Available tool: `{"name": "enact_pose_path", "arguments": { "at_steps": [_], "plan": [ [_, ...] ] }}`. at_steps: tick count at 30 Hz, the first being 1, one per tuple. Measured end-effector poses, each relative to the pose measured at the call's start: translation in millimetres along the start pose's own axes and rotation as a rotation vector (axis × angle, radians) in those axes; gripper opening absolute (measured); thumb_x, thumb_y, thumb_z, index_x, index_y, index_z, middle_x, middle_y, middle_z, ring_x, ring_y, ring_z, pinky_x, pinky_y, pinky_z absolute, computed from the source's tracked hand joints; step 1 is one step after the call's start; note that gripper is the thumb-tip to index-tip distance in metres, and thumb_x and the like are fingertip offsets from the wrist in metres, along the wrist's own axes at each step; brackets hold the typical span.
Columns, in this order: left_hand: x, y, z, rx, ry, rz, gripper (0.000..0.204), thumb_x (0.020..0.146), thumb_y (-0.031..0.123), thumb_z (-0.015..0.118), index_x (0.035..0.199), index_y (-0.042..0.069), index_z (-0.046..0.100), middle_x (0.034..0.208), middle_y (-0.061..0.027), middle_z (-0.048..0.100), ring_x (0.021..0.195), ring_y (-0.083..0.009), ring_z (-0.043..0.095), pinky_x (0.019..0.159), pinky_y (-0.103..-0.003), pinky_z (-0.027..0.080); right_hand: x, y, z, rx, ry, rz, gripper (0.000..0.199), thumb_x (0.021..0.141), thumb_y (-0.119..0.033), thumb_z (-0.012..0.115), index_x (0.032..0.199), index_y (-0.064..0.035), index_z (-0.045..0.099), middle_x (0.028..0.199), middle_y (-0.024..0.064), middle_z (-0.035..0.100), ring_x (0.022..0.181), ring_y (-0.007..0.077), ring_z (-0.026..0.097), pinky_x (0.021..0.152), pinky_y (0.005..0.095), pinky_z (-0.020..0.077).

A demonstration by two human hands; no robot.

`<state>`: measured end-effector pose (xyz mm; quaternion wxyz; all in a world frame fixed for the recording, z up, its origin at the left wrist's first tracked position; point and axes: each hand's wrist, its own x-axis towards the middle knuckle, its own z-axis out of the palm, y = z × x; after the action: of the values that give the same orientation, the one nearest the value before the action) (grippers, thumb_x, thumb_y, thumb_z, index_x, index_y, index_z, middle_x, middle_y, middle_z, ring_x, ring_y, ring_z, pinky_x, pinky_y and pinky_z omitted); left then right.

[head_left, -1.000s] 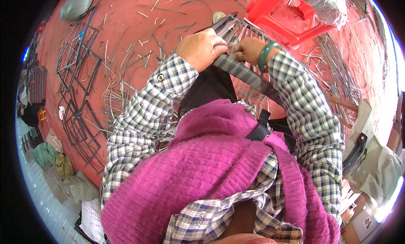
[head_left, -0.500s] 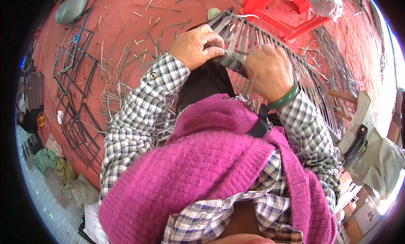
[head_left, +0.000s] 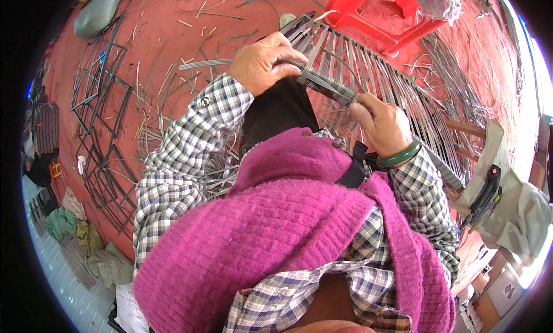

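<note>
A long frame strung with grey flat strips (head_left: pixel 397 79) slants from the upper middle toward the lower right. Along its near edge runs a tightly woven grey band (head_left: pixel 327 83). My left hand (head_left: pixel 266 63) is closed at the band's left end, thumb and fingers pinching grey strips; the ends of some grey strips (head_left: pixel 204 64) stick out beyond it to the left. At the band's right end my right hand (head_left: pixel 385 123), with a green bangle at the wrist, pinches a thin grey strip between thumb and forefinger. Its other fingers are curled.
A red plastic stool (head_left: pixel 391 22) lies past the frame, with a pale plastic bag (head_left: pixel 440 4) by it. Dark metal frames (head_left: pixel 103 97) lie at left. Loose strips litter the red floor (head_left: pixel 167 33). Cloths (head_left: pixel 63 220) are heaped at lower left; a draped cloth (head_left: pixel 512 218) hangs at right.
My right hand, blurred over the band before, has moved down and right to its end. Grey strip ends now show left of my left hand, which has barely shifted.
</note>
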<state>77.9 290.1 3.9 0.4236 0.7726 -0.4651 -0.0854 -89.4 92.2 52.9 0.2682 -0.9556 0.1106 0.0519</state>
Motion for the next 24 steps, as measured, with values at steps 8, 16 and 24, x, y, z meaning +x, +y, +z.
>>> {"name": "enact_pose_path", "arguments": {
  "at_steps": [8,16,24],
  "plan": [
    [28,25,26,0.020,-0.201,0.086,0.014,0.076,0.019,0.068,0.085,0.010,0.064,0.083,-0.0030,0.057,0.077,-0.0211,0.060,0.066,-0.032,0.047,29,0,16,0.807,0.402,0.018,0.021,0.085,-0.009,0.062,0.102,0.0008,0.056,0.078,0.0052,0.064,0.060,0.0081,0.054,0.055,0.0204,0.0424],
    [28,36,30,-0.086,-0.118,-0.201,0.020,0.074,0.021,0.068,0.079,0.005,0.058,0.068,-0.0079,0.058,0.061,-0.0236,0.058,0.055,-0.033,0.044,37,10,-21,0.856,-0.170,0.360,0.039,0.087,-0.022,0.063,0.114,0.0038,0.052,0.071,0.0047,0.057,0.047,0.0074,0.048,0.041,0.0199,0.0385],
    [32,36,39,0.046,-0.018,-0.198,0.020,0.075,0.020,0.067,0.086,0.004,0.063,0.069,-0.0086,0.060,0.060,-0.0211,0.059,0.055,-0.031,0.046,119,39,24,0.427,-0.304,0.231,0.035,0.084,-0.030,0.059,0.098,0.0012,0.063,0.075,0.0152,0.066,0.063,0.0245,0.064,0.061,0.0352,0.0505]
  ]
}}
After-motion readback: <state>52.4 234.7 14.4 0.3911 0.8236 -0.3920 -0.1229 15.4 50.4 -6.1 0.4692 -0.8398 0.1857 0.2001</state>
